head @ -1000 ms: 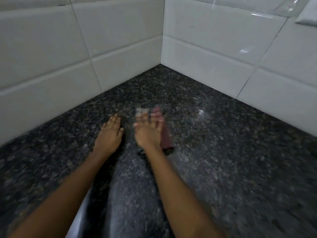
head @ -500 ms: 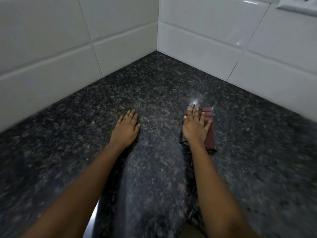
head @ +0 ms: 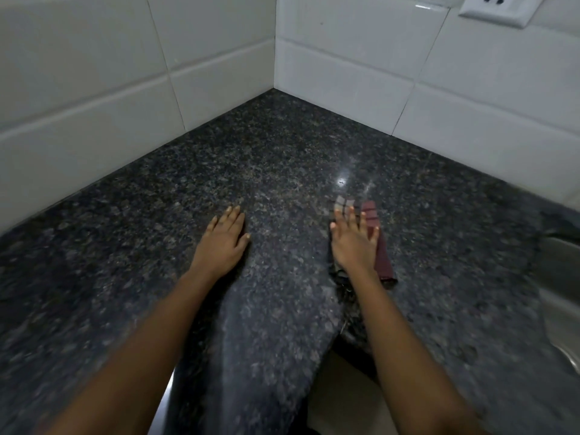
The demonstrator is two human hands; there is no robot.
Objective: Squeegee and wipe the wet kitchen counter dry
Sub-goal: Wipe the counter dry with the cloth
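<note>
On the dark speckled granite surface, near the tiled corner, both hands lie palm down. Left hand rests flat with fingers spread, holding nothing. Right hand presses flat, fingers spread, on a folded cloth — maroon on its right side, pale checks showing past the fingertips. A steel sink edge shows at far right — a wall outlet above.

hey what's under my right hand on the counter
A folded cloth lies flat on the counter under your right hand. Its maroon side and a checked end show past the fingers; the part beneath the palm is covered.
</note>
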